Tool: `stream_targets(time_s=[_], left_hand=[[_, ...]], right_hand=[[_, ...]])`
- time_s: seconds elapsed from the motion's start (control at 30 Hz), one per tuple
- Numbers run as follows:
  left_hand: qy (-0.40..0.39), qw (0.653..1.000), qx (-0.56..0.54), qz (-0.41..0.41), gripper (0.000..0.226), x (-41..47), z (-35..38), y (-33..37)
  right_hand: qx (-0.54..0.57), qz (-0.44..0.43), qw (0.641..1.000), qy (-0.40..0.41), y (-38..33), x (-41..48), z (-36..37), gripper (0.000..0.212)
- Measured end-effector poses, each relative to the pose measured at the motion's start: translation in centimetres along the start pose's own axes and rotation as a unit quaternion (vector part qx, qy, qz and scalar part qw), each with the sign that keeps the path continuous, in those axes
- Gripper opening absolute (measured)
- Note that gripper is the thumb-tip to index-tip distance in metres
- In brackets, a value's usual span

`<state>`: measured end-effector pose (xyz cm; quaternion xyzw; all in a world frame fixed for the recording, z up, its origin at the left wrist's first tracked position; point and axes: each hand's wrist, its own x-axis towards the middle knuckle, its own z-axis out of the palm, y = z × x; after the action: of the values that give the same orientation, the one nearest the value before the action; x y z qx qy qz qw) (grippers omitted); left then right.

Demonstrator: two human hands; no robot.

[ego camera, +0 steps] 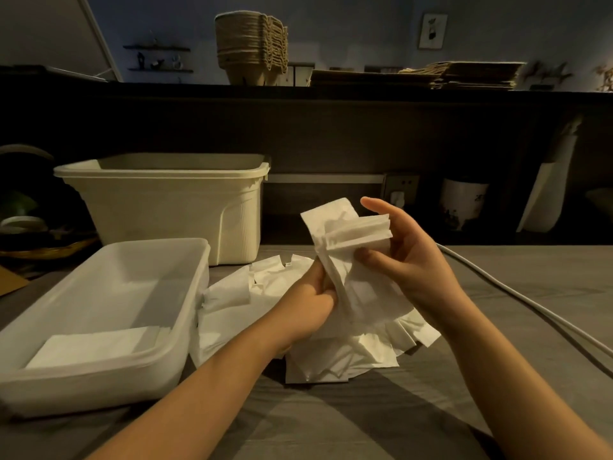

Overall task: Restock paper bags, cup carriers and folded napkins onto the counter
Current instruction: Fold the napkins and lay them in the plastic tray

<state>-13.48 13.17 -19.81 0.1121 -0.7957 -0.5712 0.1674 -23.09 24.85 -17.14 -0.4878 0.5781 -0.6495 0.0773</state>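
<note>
Both hands hold a bunch of white napkins point(348, 234) above the grey table. My left hand point(311, 293) grips the lower part of the bunch. My right hand point(404, 250) pinches its upper folded edge with thumb and fingers. A loose pile of white napkins point(331, 353) lies on the table under my hands. A few folded napkins point(96, 343) lie flat in the clear plastic bin point(185, 330) at the left. On the raised dark counter at the back stand a stack of pulp cup carriers point(248, 48) and flat brown paper bags point(464, 76).
A cream plastic tub point(172, 207) stands behind the clear bin. A grey cable point(530, 310) runs across the table at the right. A white cup point(464, 202) and a wall socket point(399, 190) sit below the counter ledge. Dark clutter fills the far left.
</note>
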Motion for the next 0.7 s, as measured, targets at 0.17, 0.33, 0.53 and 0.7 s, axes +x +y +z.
stream_targets(time_s=[0.17,0.33,0.53,0.7], left_hand=[[-0.048,0.996,0.067,0.019,0.038,-0.2,0.1,0.2],[-0.067,0.994,0.084,0.03,0.047,-0.3,0.2,0.4],[-0.07,0.995,0.071,0.031,0.051,-0.3,0.1,0.3],[-0.074,0.995,0.06,0.038,0.052,-0.2,0.0,0.3]], right_hand=[[-0.054,-0.041,0.997,0.025,0.2,-0.1,0.1,0.058],[-0.073,-0.047,0.995,0.055,0.7,0.1,0.3,0.057],[-0.069,0.019,0.994,0.078,1.2,0.3,0.6,0.058],[0.026,0.14,0.99,0.016,1.0,0.1,0.2,0.036]])
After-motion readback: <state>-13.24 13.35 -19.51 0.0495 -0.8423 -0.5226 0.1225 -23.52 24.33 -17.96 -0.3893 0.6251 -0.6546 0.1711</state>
